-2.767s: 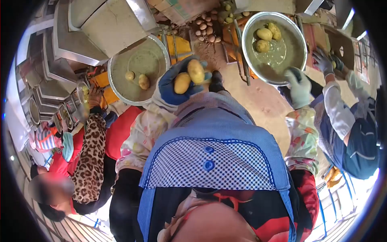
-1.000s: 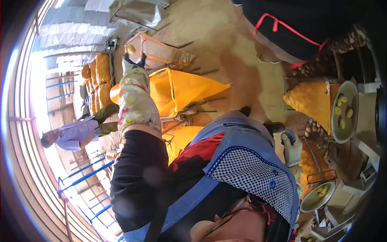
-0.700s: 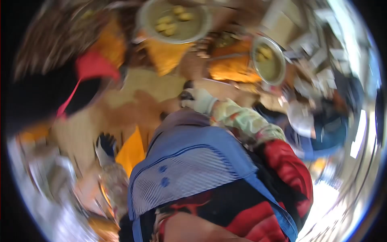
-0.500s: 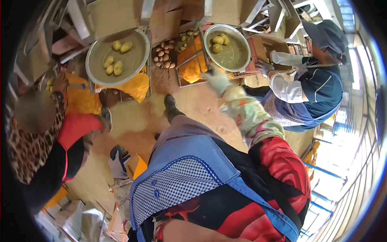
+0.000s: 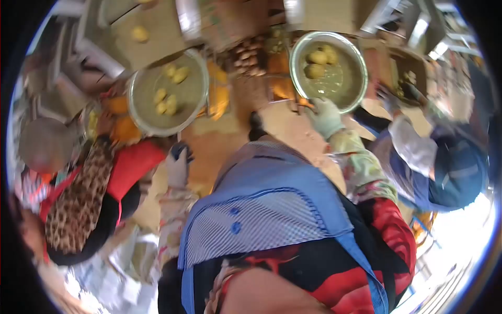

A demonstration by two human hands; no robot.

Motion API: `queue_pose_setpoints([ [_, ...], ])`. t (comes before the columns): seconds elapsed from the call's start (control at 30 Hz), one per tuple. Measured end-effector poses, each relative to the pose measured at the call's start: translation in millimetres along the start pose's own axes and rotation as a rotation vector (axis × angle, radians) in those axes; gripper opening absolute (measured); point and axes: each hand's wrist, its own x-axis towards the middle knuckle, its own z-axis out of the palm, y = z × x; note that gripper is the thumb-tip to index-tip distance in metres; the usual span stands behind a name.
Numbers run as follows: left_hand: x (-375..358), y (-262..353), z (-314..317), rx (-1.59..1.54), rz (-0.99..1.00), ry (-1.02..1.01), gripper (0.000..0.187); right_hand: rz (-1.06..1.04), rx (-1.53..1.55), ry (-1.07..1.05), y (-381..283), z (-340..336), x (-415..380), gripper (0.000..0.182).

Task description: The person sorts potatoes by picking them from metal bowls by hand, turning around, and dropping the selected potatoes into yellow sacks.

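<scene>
My right hand [image 5: 324, 116], in a pale glove, is at the near-left rim of a metal basin [image 5: 364, 78]; its fingers look spread, and blur hides whether they touch the rim. Yellow potato-like produce [image 5: 320, 60] sits in this basin, with a shiny wet-looking bottom. My left hand [image 5: 179, 161], in a grey glove with dark fingers, hangs low at my left side, fingers loosely apart and holding nothing visible. Nearest to it is a second metal basin [image 5: 137, 112], holding several more yellow pieces [image 5: 168, 104].
Brown round produce [image 5: 250, 57] lies between the basins. Orange sacking [image 5: 217, 91] hangs beside the left basin. A co-worker in leopard print [image 5: 78, 209] is on my left, another in a dark top [image 5: 455, 162] on my right. Sloping wooden chutes [image 5: 151, 31] stand behind.
The view has shifted and blurred. My right hand, earlier reaching forward, is now at the right basin's rim. My left hand appears higher, nearer the left basin. Yellow pieces now show on the left chute.
</scene>
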Motion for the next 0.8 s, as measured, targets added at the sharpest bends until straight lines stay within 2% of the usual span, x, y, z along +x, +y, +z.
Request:
queue_pose_setpoints([
  [0.03, 0, 6, 8, 0.058, 0.034, 0.031, 0.021, -0.061, 0.007, -0.01, 8, 7, 8, 0.03],
  [0.07, -4, 14, 13, 0.086, 0.061, 0.07, 0.02, 0.013, 0.072, -0.092, -2, -4, 14, 0.03],
  [0.17, 0, 46, 26, 0.155, 0.222, 0.146, 0.022, -0.021, 0.111, -0.102, 19, 3, 28, 0.027],
  [0.2, 1, 64, 29, 0.447, 0.351, 0.247, 0.024, -0.003, 0.121, -0.097, 10, -5, 28, 0.026],
  [0.3, 43, 50, 6, 0.402, 0.493, 0.402, 0.025, -0.013, 0.054, -0.108, 13, -3, 31, 0.026],
  [0.33, 38, 76, 12, 0.358, 0.395, 0.368, 0.025, -0.028, 0.049, -0.095, 13, -3, 30, 0.027],
  [0.43, 74, 78, -16, 0.576, 0.506, 0.405, 0.028, -0.061, 0.049, -0.07, 9, -5, 25, 0.027],
  [0.53, 78, 107, -17, 1.206, 0.476, 0.47, 0.037, -0.018, 0.056, -0.047, 1, -15, 9, 0.026],
  [0.63, 96, 107, -6, 1.551, 0.47, 0.313, 0.046, 0.012, 0.074, -0.006, -2, -14, -10, 0.026],
  [0.67, 101, 112, -1, 1.541, 0.378, 0.165, 0.05, 0.008, 0.013, -0.054, -3, -12, -14, 0.026],
  [0.8, 130, 109, 11, 1.709, 0.346, 0.002, 0.05, 0.108, 0.044, -0.185, -32, -1, -21, 0.026],
])
